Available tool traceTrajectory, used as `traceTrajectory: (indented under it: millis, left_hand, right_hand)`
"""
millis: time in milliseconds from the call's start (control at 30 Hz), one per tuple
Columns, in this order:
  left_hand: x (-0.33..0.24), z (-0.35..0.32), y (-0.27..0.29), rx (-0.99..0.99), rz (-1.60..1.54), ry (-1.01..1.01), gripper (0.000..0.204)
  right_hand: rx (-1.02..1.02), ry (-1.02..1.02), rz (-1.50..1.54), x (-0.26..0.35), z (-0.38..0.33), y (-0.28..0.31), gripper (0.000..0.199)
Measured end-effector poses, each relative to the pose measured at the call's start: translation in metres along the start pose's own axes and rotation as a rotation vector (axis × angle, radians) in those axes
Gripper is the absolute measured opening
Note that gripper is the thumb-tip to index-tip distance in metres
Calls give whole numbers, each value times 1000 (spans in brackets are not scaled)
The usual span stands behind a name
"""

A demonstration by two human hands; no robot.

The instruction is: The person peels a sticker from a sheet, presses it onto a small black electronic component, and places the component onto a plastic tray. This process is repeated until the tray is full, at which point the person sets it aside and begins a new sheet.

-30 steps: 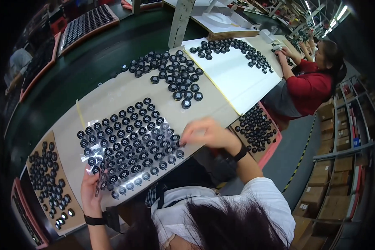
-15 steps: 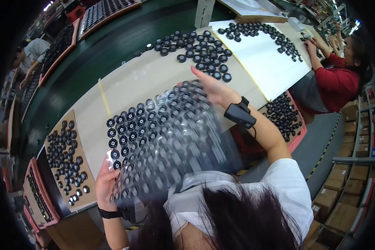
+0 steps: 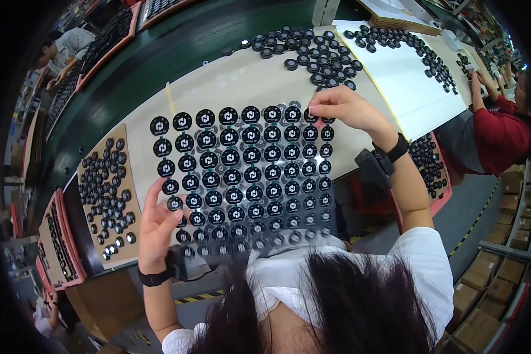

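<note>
A clear plastic sheet (image 3: 242, 184) carries rows of round black labels with white marks. It hangs spread out between my hands, above the near part of the bench. My left hand (image 3: 157, 223) is closed on the sheet's left edge, thumb over its face. At the top right corner, my right hand (image 3: 349, 112) pinches the sheet between thumb and fingers. Beyond that corner lies a cluster of round black parts (image 3: 312, 56) on the beige board (image 3: 141, 141). The sheet is see-through, and the bench shows faintly behind it.
More round black parts (image 3: 106, 194) cover a brown board at the left. A white sheet (image 3: 395, 82) with parts lies at the right. Pink-rimmed trays (image 3: 59, 248) flank the bench, with a green conveyor (image 3: 153, 65) behind. A person in red (image 3: 495, 133) works at the right.
The sheet has turned from tilted and blurred to nearly flat toward me, its labels now clear. My right hand has gone from spread fingers to pinching the corner.
</note>
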State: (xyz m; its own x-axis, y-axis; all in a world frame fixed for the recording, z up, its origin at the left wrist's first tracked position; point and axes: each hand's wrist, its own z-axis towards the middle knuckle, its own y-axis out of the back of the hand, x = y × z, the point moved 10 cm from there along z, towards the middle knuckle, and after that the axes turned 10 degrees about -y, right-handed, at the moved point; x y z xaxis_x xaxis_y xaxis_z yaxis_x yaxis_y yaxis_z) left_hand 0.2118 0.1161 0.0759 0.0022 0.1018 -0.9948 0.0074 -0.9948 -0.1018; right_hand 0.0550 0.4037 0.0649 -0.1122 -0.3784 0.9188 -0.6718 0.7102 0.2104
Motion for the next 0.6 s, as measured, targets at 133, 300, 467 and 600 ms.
traceTrajectory:
  millis: [133, 300, 467, 600]
  left_hand:
    - [-59, 50, 1, -27, 315, -165, 52]
    - [-190, 57, -2, -99, 761, -623, 30]
    - [-176, 10, -15, 74, 1002, -748, 35]
    - [-83, 24, -42, 292, 1431, -426, 42]
  right_hand:
    - [-20, 107, -99, 39, -4, 12, 21]
    - [-468, 655, -400, 184, -68, 17, 15]
    - [-416, 1058, -740, 183, -121, -31, 15]
    - [-400, 670, -554, 40, -67, -48, 15]
